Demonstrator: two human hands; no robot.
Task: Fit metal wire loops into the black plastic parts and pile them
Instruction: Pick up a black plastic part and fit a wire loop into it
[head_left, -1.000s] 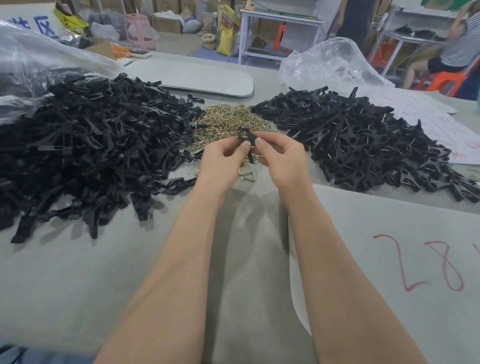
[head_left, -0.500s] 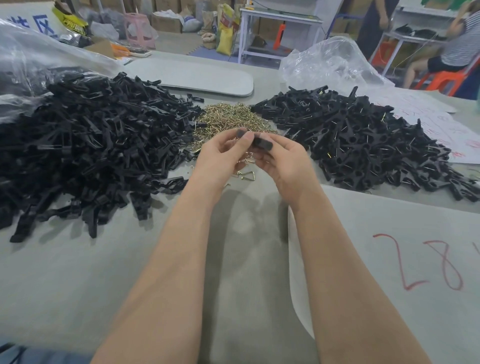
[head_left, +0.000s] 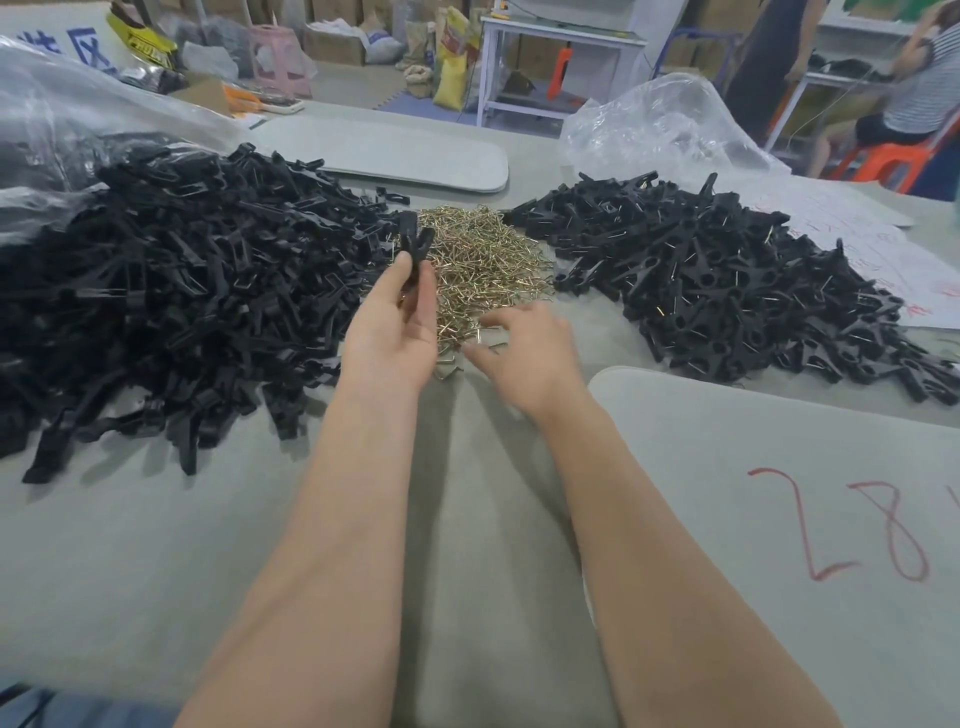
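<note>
Left hand (head_left: 395, 327) grips one black part (head_left: 413, 244) between thumb and fingers. The part stands upright, forked end up, raised over the left edge of the loop pile (head_left: 488, 260). Right hand (head_left: 524, 353) is palm down at the near edge of the loop pile, fingers loosely bent with tips (head_left: 480, 332) on or among the brass-coloured wire loops. It's blurred, so can't tell if a loop is pinched. A few stray loops lie on the desk (head_left: 156, 545) between the two hands.

Loop pile sits mid-desk, between two black heaps. Left heap (head_left: 182, 291) is big, plain black parts, and spills toward the near left. Right heap (head_left: 727, 291) is black parts with wire glinting in many of them, and spreads out to the right edge. Both heaps touch or nearly touch the loop pile.

Both forearms are bare, coming in from the near edge.

A grey mat (head_left: 779, 493) lies near right with red "28" written on it. A second grey mat (head_left: 415, 156) lies far, behind the loops. There's a clear bag (head_left: 52, 104) far left over the left heap and another clear bag (head_left: 660, 124) far behind the right heap. Paper (head_left: 883, 254) with red writing lies at right, partly under the right heap.

Beyond the desk are a white table (head_left: 561, 41), boxes and sacks, and a person (head_left: 914, 93) seated on an orange stool far right.
</note>
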